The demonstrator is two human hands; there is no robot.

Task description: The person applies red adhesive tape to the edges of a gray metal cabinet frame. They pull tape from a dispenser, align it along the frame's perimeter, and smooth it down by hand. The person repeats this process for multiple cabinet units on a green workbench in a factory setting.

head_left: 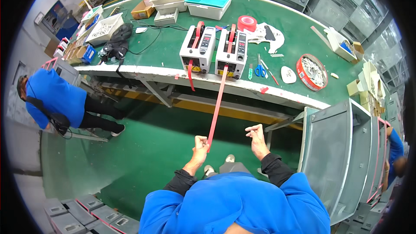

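Left hand (200, 144) is closed in a fist on the free end of a red tape strip (216, 104). The strip runs taut from that hand up to the outlet of the right tape dispenser (232, 53), one of two white machines side by side at the front edge of the green surface (299, 39). Right hand (256, 135) is just beside the left, fingers loosely curled with thumb and forefinger near each other, holding nothing I can see and clear of the tape.

The left tape dispenser (197, 48) has a shorter red tail hanging over the edge, untouched. Blue-handled scissors (260, 70) lie just right of the dispensers; a red tape roll (247, 22) sits further back.

My read on doing this pull well:
- Keep the pull in line with the outlet; an angled pull likely twists the strip or drags it against the outlet edge.
- Keep tension even so the adhesive side can't fold onto itself.
- Bring the right hand in higher up as a second grip, pinching edges only, which keeps the long span from sagging.
- Keep the strip clear of the sleeves (277, 167) and the grey metal cabinet (338, 147) at right.
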